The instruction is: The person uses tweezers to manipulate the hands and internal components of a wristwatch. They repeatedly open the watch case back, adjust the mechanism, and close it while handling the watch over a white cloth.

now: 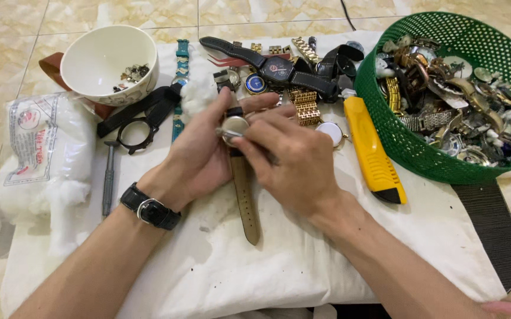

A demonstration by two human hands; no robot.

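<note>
My left hand (199,150) cradles a wristwatch (234,126) with a round silver case turned back-up; its tan leather strap (246,198) hangs down onto the white cloth (208,266). My right hand (291,159) pinches a thin metal tool (227,133) whose tip rests at the edge of the watch case. A tuft of white cotton (197,94) sits just above my left fingers. A black watch is strapped on my left wrist (149,207).
A green mesh basket (421,159) full of watches and parts stands at the right. A yellow utility knife (373,150) lies beside it. Several watches (279,70) lie at the back, a white bowl (104,56) of small parts and a cotton bag (42,147) at left, a small screwdriver (109,177) nearby.
</note>
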